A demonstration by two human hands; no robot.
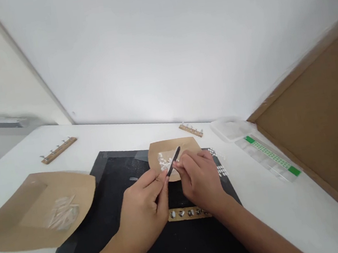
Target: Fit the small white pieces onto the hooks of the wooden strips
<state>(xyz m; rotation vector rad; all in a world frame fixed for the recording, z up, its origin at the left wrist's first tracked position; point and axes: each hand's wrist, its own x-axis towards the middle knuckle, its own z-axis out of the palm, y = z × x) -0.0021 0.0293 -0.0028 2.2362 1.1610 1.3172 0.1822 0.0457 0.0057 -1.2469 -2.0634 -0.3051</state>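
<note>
My left hand (147,198) pinches the lower end of a slim black stick (175,155) with a rounded tip and a paler side. The stick slants up to the right. Close beside it, my right hand (199,176) has its thumb and fingers pressed together; whatever they hold is too small or hidden. Behind both hands stands a brown paper tray (190,142) with small white and clear pieces (162,160). Under the right wrist lies a wooden strip (176,218) carrying a row of metal clips with small pale pieces, its right end partly covered.
A larger paper tray (28,190) with clear pieces (63,213) stands left on the black mat (109,192). Two more clip strips (60,150) (190,130) lie at the back. White oval stickers (222,171), a green-edged clear packet (272,156) and a plastic lid (233,128) are right.
</note>
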